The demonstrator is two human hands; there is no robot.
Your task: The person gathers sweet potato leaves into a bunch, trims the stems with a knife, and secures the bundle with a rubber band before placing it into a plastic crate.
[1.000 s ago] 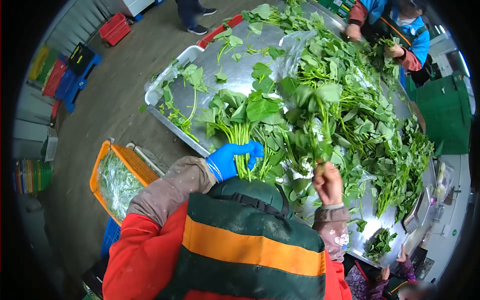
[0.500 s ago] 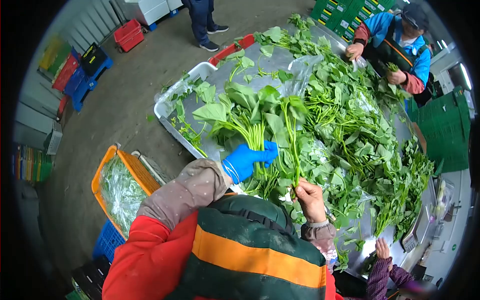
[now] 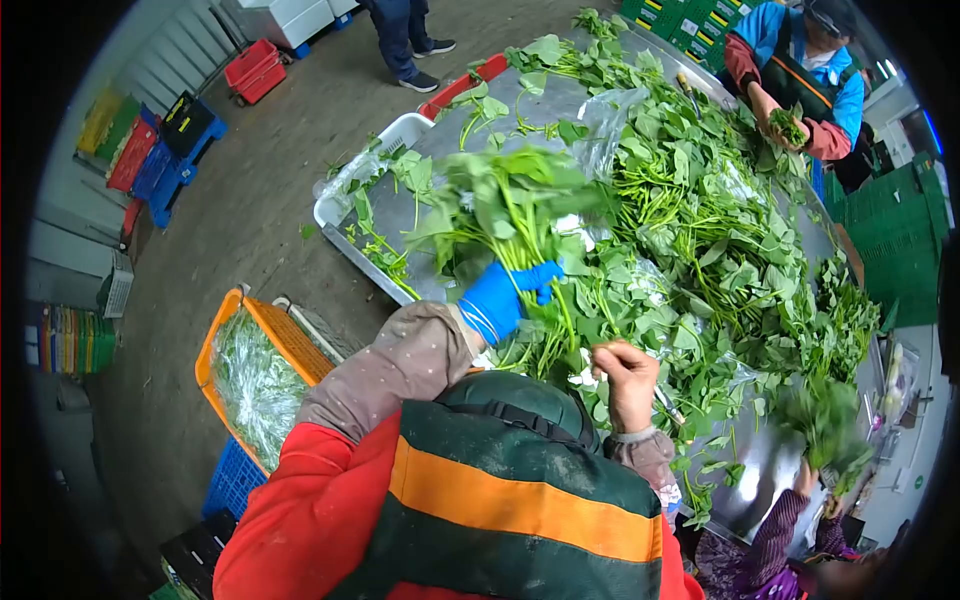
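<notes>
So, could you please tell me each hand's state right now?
Left hand: closed, holding a bunch of greens.
Right hand: curled; cannot tell whether it holds anything.

1 head-worn camera looks forward and down across the table (image 3: 563, 98).

This looked like a produce packing room. Leafy greens (image 3: 690, 220) lay heaped over a broad metal surface (image 3: 560, 100), with a person (image 3: 790, 85) in a work apron at its far side. Green crates (image 3: 690, 28) stood stacked beyond, an orange basket (image 3: 290, 340) nearer, and the hard grey floor (image 3: 260, 200) ran to a ribbed wall (image 3: 165, 50).
</notes>
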